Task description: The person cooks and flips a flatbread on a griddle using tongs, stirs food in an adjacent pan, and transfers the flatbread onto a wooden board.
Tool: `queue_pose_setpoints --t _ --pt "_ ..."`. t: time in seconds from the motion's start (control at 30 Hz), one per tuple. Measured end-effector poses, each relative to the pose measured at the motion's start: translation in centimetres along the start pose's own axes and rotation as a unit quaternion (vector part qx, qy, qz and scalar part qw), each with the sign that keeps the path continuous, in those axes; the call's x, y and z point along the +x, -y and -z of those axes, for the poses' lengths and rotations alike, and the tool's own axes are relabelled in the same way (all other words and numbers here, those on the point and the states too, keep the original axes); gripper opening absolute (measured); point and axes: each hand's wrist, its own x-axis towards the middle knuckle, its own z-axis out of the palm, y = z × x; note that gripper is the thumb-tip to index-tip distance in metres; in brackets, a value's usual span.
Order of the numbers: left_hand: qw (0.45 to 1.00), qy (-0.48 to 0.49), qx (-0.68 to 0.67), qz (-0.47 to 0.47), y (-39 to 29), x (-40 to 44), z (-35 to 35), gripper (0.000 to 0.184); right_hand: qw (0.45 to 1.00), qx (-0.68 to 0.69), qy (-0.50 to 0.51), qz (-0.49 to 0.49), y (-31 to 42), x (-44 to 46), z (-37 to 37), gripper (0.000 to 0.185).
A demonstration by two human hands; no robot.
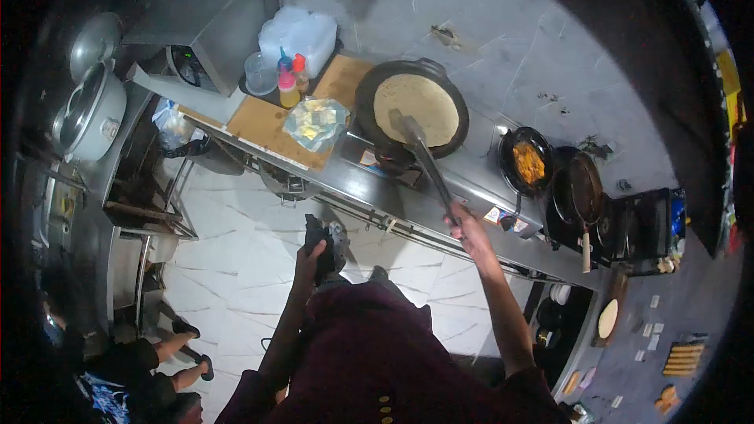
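My right hand [470,232] is closed around the handle of a long dark spatula [428,161]. Its flat end touches a round, pale flatbread [420,102], which lies on a black round pan [369,102] on the counter stove. At waist height, away from the counter, my left hand [314,253] grips a dark, crumpled bundle that looks like a cloth [320,235]. Left of the pan lies a clear plastic wrapper [316,122] with yellow pieces on it.
Squeeze bottles [288,88] stand beside a plastic tub [261,74]. Right of the flatbread are a small pan [525,161] of orange food and a wooden-handled pan [580,188]. A large lidded pot [94,110] stands far left. Another person's legs [184,357] show at lower left.
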Motion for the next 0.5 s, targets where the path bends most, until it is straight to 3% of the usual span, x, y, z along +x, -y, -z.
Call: queue_pose_setpoints --t 0.07,0.17,0.27,0.5 --pt "1.000 0.016 -0.005 -0.004 -0.6 -0.3 -0.7 0.040 0.999 0.025 -0.025 0.032 -1.8 2.0 -1.7 0.025" --pt "1.000 0.023 -0.001 0.007 -0.9 -0.2 -1.2 0.040 0.995 0.097 0.020 0.023 -2.4 3.7 -4.9 0.027" --pt "1.000 0.026 0.007 0.008 -1.8 -0.8 -1.6 0.038 0.972 0.232 0.037 0.007 -2.4 3.8 -7.9 0.023" --pt "1.000 0.010 0.016 -0.018 -1.2 -1.0 -0.9 0.036 0.953 0.289 0.075 -0.046 -2.1 4.6 -7.5 0.027"
